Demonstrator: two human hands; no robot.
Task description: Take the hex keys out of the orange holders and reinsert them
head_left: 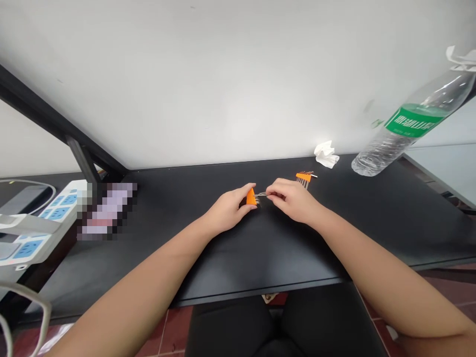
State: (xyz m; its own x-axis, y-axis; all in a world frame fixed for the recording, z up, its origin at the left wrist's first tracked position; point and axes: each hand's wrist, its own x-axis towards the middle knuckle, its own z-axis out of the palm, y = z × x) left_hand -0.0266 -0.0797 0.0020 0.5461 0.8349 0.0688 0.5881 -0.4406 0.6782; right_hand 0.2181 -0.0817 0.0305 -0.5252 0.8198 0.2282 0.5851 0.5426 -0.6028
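Above the middle of the black table, my left hand (231, 209) grips a small orange holder (251, 197) between thumb and fingers. Short metal ends stick out of it; it looks like a hex key holder. My right hand (292, 198) is closed in a pinch on thin metal rods (261, 194), apparently hex keys, that run to the orange holder. Its fingertips cover their right ends. Just behind the right hand lies a second orange holder (304, 177) with several dark metal keys in a row.
A crumpled white tissue (326, 154) lies by the wall. To its right stands a large clear bottle with a green label (414, 120). On the left are a pixelated flat item (107, 210), a white power strip (55, 218) and cables. The black table (260, 263) ends close to my lap.
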